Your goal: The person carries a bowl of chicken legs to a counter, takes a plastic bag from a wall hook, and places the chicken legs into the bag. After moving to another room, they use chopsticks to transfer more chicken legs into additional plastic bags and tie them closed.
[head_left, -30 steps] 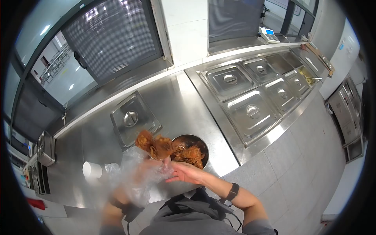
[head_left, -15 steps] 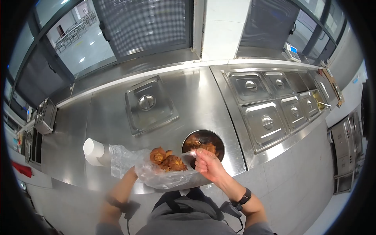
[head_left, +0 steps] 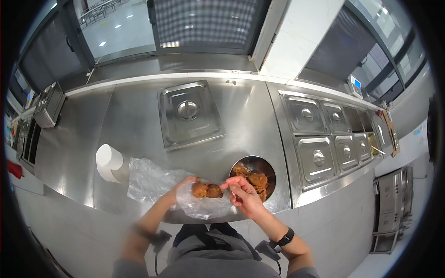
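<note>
Browned chicken pieces point(head_left: 207, 190) rest on a clear plastic bag point(head_left: 192, 211) near the front edge of the steel counter. My left hand point(head_left: 180, 189) is closed around the bag at the left side of the pieces, its fingers partly hidden by film and meat. On the other side, my right hand point(head_left: 244, 197) has its fingers bent in a pinch on a fold of the bag, close to the chicken. Just behind that hand stands a round steel bowl point(head_left: 273, 178) holding more browned pieces; the hand covers part of its rim.
A white paper roll point(head_left: 109, 160) stands on the left of the counter point(head_left: 134, 111). A steel pan lid point(head_left: 190, 129) lies farther back. On the right are several lidded food pans point(head_left: 317, 157), with a digital scale point(head_left: 355, 86) behind them.
My left hand has come up beside the chicken, and the pieces are gathered closer together. The right hand stays near the bowl with fingers turned toward the chicken. The view has shifted.
</note>
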### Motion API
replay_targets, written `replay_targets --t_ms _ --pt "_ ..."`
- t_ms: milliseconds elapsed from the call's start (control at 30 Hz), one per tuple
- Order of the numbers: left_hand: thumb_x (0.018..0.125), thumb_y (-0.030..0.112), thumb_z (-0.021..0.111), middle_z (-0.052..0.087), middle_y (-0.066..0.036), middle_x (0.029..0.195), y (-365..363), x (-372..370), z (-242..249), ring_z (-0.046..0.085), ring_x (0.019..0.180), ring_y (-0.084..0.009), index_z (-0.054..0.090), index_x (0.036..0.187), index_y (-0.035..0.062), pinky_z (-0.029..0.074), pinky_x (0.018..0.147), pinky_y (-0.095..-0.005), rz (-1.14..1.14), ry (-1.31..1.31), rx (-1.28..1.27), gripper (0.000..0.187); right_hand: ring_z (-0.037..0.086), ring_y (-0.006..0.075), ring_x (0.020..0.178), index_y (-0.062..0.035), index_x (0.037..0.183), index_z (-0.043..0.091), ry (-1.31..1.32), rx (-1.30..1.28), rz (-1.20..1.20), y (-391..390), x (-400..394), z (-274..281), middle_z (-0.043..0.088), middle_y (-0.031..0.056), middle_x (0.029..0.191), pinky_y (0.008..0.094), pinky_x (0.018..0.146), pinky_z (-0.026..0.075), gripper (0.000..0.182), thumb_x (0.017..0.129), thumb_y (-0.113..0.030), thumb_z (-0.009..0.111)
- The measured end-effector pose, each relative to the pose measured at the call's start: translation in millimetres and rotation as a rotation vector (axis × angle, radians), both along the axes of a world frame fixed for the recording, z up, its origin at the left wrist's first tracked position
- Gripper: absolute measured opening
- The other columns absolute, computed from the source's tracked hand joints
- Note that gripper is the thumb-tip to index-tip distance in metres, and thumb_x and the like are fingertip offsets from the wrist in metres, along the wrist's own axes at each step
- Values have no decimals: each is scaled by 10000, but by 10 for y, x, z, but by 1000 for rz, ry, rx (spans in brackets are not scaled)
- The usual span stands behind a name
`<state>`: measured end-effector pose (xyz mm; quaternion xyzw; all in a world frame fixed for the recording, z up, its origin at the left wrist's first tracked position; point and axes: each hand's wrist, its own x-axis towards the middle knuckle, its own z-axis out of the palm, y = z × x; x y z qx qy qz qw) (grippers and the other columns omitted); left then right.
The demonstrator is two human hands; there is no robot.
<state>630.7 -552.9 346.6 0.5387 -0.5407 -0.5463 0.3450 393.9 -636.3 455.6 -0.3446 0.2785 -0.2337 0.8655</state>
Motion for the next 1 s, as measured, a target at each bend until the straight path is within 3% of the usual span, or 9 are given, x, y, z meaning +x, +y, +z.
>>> replay_targets --t_ms 133,233,333,433,533,633,733,833,1000 --pt "698 81 655 429 -66 1227 82 86 159 352 1194 -199 389 1235 97 306 973 -345 126 439 -37 600 395 41 564 -121 1017 512 46 -28 -9 9 77 -6 585 43 994 152 461 270 141 885 -114 463" --pt "725 72 614 427 -63 1223 171 115 493 286 1223 -219 371 1235 72 322 967 -344 16 191 -52 565 404 45 544 -87 1000 515 53 -47 -23 9 141 91 584 92 974 154 454 285 129 887 -98 454" --pt "745 117 609 477 -86 1131 241 43 454 393 1140 -232 433 1156 61 384 902 -341 176 445 170 451 401 42 548 -84 996 512 64 -158 54 21 135 91 593 85 949 156 468 305 125 885 -98 455" --pt "780 235 592 475 -123 1100 285 -131 394 456 1070 -227 461 1097 46 413 814 -351 389 466 452 391 406 26 578 -92 999 512 114 -368 224 99 114 135 606 26 932 161 497 329 133 874 -104 468" --pt "765 325 616 512 -148 946 100 -213 514 517 946 -249 465 1030 13 435 748 -336 726 -191 320 437 423 12 615 -82 994 511 158 -423 294 168 74 87 605 20 933 155 511 338 130 871 -98 471" --pt "745 430 602 547 -170 890 -347 -152 699 535 932 -282 451 1062 -6 434 763 -354 721 -439 -181 560 432 5 640 -80 1000 510 173 -427 320 233 16 -2 605 14 936 150 509 332 136 870 -95 475" --pt "740 473 570 569 -189 915 -695 -292 588 547 928 -303 479 1047 -6 430 782 -391 437 -758 -12 576 440 0 655 -82 1006 508 139 -423 321 282 -25 -32 604 8 940 145 508 327 141 868 -96 480" --pt "741 495 538 577 -183 971 -890 -390 304 540 964 -307 532 999 19 421 802 -410 152 -771 240 540 443 6 645 -79 1010 508 154 -435 291 283 -79 -25 606 23 950 149 513 336 144 869 -104 490" --pt "776 324 568 599 -103 873 -955 -285 -156 558 852 -235 568 916 47 441 761 -344 285 -314 198 310 442 25 628 -68 1006 508 186 -373 231 321 -226 -127 609 57 959 166 531 358 140 869 -82 488"
